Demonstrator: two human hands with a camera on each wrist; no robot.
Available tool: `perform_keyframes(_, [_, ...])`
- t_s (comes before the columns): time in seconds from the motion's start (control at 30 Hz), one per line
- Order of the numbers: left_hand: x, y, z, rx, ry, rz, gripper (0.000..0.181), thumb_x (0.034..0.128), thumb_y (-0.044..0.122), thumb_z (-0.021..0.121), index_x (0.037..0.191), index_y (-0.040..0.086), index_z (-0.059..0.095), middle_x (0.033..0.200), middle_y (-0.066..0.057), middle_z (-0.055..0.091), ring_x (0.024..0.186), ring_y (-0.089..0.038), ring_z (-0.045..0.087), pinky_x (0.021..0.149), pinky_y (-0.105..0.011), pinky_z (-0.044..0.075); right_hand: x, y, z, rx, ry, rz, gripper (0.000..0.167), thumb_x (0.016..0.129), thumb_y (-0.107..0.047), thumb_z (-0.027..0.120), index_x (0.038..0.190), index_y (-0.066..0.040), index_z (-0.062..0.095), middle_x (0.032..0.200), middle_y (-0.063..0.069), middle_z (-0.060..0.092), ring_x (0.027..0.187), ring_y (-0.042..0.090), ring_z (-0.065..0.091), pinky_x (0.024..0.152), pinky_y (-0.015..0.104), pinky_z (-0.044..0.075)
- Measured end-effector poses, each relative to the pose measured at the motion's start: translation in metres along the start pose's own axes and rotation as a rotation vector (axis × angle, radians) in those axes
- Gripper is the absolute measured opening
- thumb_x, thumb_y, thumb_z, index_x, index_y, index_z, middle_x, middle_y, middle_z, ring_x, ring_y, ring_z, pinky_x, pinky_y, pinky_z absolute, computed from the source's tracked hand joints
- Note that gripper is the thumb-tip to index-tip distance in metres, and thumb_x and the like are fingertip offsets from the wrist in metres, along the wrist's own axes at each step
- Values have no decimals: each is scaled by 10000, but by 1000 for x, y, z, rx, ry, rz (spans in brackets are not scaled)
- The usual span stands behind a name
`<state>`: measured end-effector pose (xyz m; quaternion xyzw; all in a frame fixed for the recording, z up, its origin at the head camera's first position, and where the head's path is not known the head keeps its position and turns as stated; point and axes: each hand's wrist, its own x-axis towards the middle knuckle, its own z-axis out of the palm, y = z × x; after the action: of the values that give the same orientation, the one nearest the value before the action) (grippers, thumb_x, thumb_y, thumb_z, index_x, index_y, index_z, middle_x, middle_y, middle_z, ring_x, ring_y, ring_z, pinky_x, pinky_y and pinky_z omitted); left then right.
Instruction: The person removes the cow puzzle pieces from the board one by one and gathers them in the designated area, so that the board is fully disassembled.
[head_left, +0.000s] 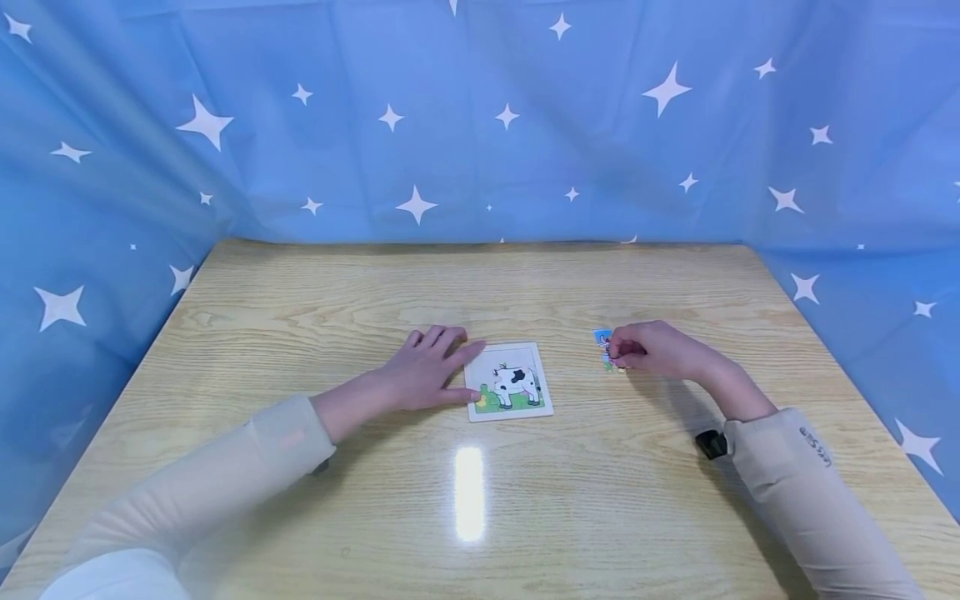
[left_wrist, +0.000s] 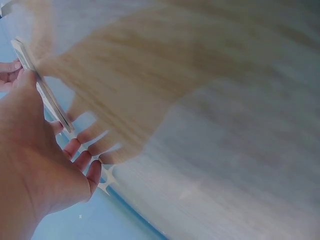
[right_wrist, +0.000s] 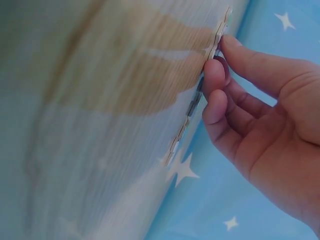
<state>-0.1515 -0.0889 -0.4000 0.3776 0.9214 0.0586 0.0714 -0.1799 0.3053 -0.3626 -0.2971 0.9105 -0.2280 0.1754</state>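
Observation:
A square jigsaw puzzle board point(head_left: 546, 408) with a cow picture lies flat on the table, its upper left part plain and pale. My left hand point(head_left: 423, 372) rests at the board's left side with fingers spread, thumb and index finger touching it. In the left wrist view that hand point(left_wrist: 47, 155) has its thumb against the thin board point(left_wrist: 47, 95). To the right of the board, my right hand point(head_left: 660, 350) pinches a small puzzle piece point(head_left: 615, 362) between thumb and curled fingers. Loose colourful pieces point(head_left: 602, 336) lie under and beside its fingertips, partly hidden.
The wood-grain table point(head_left: 360, 517) reaches back to a blue curtain point(head_left: 480, 125) with white stars. A bright reflection shows on the tabletop in front of the board. A dark strap or device point(head_left: 711, 444) sits at the right cuff.

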Motion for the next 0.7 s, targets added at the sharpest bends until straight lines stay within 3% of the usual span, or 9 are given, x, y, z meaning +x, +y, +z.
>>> perform_keyframes(0.4, [1, -1, 1, 1, -1, -4, 821, 1007, 656, 475, 1642, 179, 266, 1581, -150, 317, 1423, -346, 313, 1083, -567, 315, 1, -3, 2, -16, 51, -49, 97, 967, 8, 683, 963, -89, 675, 839, -40, 620, 722, 99, 520, 658, 279, 463])
perform_keyframes(0.7, [2, -2, 1, -4, -13, -8, 834, 1001, 667, 476, 1647, 190, 251, 1585, -151, 311, 1431, -346, 301, 1088, -557, 311, 13, -17, 10, -25, 69, -144, 80, 957, 13, 692, 969, -66, 692, 864, -45, 663, 730, 94, 577, 650, 283, 489])
